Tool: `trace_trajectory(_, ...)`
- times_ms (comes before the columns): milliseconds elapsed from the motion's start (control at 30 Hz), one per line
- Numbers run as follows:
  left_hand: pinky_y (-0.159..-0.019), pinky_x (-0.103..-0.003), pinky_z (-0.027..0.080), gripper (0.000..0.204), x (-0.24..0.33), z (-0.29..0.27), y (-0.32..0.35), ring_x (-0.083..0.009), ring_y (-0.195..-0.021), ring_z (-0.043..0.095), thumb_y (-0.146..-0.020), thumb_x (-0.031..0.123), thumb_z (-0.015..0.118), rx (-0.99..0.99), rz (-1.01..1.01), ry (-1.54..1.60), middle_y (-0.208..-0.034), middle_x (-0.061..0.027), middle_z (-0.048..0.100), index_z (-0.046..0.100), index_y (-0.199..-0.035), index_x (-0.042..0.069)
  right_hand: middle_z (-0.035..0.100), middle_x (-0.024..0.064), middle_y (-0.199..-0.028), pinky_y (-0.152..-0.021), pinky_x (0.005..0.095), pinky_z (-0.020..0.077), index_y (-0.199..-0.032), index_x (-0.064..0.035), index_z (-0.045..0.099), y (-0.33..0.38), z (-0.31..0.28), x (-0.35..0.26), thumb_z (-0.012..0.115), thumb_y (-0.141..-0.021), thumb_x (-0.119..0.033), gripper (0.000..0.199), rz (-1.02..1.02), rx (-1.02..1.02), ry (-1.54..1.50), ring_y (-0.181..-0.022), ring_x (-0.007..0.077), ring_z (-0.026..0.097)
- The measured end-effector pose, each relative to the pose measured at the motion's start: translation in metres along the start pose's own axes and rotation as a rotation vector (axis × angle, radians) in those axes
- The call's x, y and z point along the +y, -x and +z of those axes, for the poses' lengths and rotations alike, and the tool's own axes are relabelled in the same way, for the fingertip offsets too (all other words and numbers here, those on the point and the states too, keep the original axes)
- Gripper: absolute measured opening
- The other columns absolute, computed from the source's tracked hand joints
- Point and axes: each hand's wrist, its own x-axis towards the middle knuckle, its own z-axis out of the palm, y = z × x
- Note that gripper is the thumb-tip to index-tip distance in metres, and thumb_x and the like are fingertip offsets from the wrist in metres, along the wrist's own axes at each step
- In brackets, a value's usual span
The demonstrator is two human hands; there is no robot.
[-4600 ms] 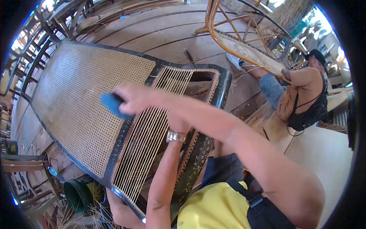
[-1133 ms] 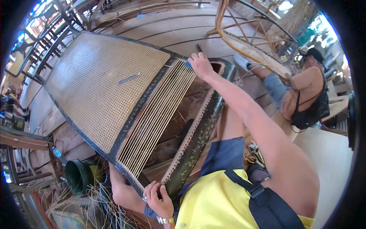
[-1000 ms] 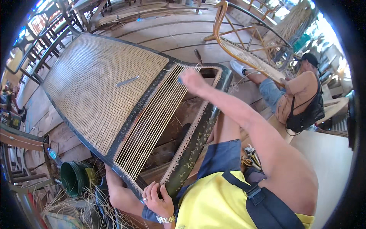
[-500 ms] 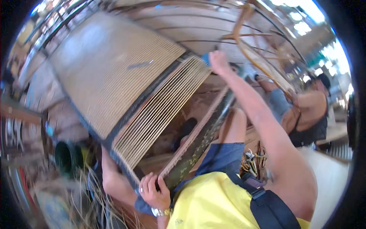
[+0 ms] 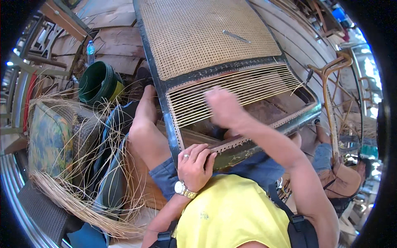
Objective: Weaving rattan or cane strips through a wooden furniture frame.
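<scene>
Left hand [image 5: 195, 167]: I am seeing its fingers curling over the near left corner of the dark frame [image 5: 223, 70] and clamping lightly there. It is wearing a ring [image 5: 186, 156], and a metal watch [image 5: 180, 188] is circling the wrist.

Right hand [image 5: 225, 108]: it is showing as a blur over the pale strands [image 5: 190, 105]; I am failing to tell whether its fingers are closing on anything or touching the strands.

Position: the frame is lying before the person, its near rail passing over the blue shorts [image 5: 256, 167]. The strands are spanning its near opening; a woven cane panel [image 5: 202, 37] is filling the far part, a slim metal tool [image 5: 236, 36] resting on it.

Markings: the yellow shirt [image 5: 235, 211] is bearing a small mark I am not managing to read. The bottle [image 5: 90, 48] near the green bucket [image 5: 99, 80] is appearing too small for reading.
</scene>
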Motion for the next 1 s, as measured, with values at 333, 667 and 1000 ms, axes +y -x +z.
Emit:
trace_trajectory(333, -0.084, -0.038, 0.048, 0.012, 0.003, 0.005, -0.003, -0.0253, -0.095, 0.066, -0.082, 0.015, 0.075, 0.034, -0.011, 0.028, -0.099, -0.0050, 0.070, 0.069, -0.090, 0.008, 0.067, 0.0197, -0.096, -0.081, 0.0418, 0.0539, -0.095, 0.0011, 0.065, -0.070, 0.054, 0.034, 0.072, -0.069, -0.025, 0.038, 0.085, -0.008, -0.273, -0.088, 0.0325, 0.066)
trace_trajectory(667, -0.084, -0.039, 0.046, 0.011, 0.004, 0.003, -0.005, -0.0262, -0.095, 0.066, -0.082, 0.014, 0.075, -0.005, -0.007, 0.006, -0.099, -0.0043, 0.071, 0.069, -0.089, 0.009, 0.066, 0.0229, -0.098, -0.088, 0.0427, 0.0532, -0.100, 0.0015, 0.064, -0.072, 0.062, 0.013, 0.074, -0.070, -0.033, 0.046, 0.131, 0.003, -0.580, -0.095, 0.0366, 0.065)
trace_trajectory(1000, -0.086, -0.039, 0.046, 0.010, 0.010, 0.009, -0.008, -0.0274, -0.093, 0.067, -0.081, 0.014, 0.075, -0.027, -0.054, -0.041, -0.098, -0.0056, 0.072, 0.070, -0.088, 0.009, 0.071, 0.0149, -0.107, -0.085, 0.0364, 0.0548, -0.111, -0.0036, 0.068, 0.050, -0.024, 0.335, 0.090, -0.053, -0.024, 0.065, 0.913, -0.009, -0.415, -0.097, 0.0271, 0.068)
